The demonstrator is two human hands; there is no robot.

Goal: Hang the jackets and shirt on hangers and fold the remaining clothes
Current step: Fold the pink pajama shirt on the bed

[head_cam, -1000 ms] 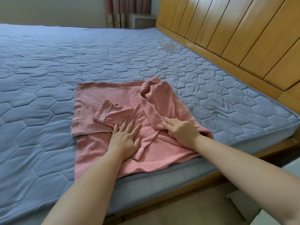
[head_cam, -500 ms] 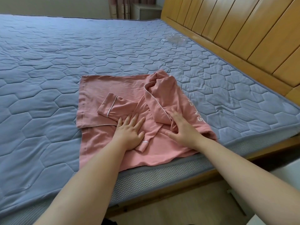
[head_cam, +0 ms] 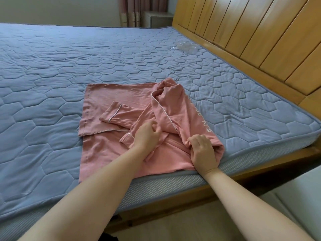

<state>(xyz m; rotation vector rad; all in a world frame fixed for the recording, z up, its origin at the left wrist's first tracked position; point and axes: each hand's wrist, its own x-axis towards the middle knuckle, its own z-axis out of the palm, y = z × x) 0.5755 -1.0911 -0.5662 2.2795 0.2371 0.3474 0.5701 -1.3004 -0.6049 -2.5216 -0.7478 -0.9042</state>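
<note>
Lighting: soft, even daylight; glossy sheen on the wooden headboard (head_cam: 257, 40); faint shadows under my forearms. Picture: wide-angle bend at edges; slight softness overall; far curtain (head_cam: 132, 11) hazy; my arms loom large

Bed (head_cam: 121, 63) fills most of the view. Blue-grey quilted cover, stitched in a hexagon pattern, lightly wrinkled. Mattress side (head_cam: 156, 190) along the near edge shows a pale dotted mesh fabric. Wooden bed frame (head_cam: 173, 204) runs just below that edge. Wooden headboard (head_cam: 251, 37) at right, made of slanted vertical planks, honey-coloured, glossy. Clear plastic item (head_cam: 185, 46) lies on the cover near the headboard, crumpled; exact kind cannot be told. Curtain (head_cam: 132, 11) hangs at the far wall, reddish-brown, striped. Small bedside cabinet (head_cam: 158, 19) beside it, next to the headboard's far end. Pale floor (head_cam: 173, 226) below the frame. White surface (head_cam: 298, 193) at lower right, unidentifiable.
</note>
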